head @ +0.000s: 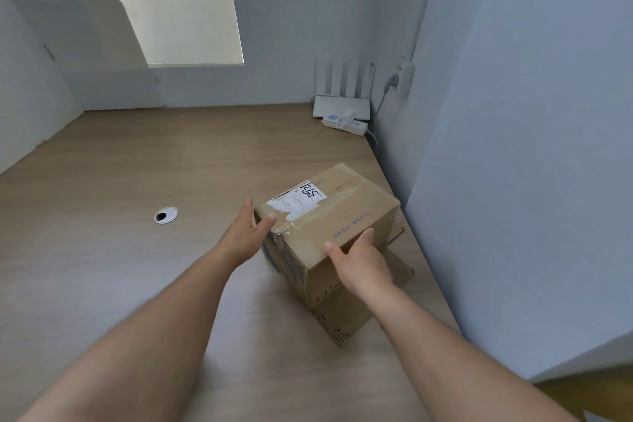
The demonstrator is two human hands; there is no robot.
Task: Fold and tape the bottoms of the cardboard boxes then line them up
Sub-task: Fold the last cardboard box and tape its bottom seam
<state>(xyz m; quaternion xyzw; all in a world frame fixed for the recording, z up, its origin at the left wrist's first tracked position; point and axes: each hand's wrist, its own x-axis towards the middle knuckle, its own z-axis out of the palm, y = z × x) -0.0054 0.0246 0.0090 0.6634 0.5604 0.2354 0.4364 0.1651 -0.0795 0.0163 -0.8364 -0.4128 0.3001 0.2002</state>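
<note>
Print on the label [297, 199] of the cardboard box [346, 219] is unreadably small; its far sides are hidden.

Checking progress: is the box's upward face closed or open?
Closed: the cardboard box has its flaps flat, with clear tape along the seam.
</note>
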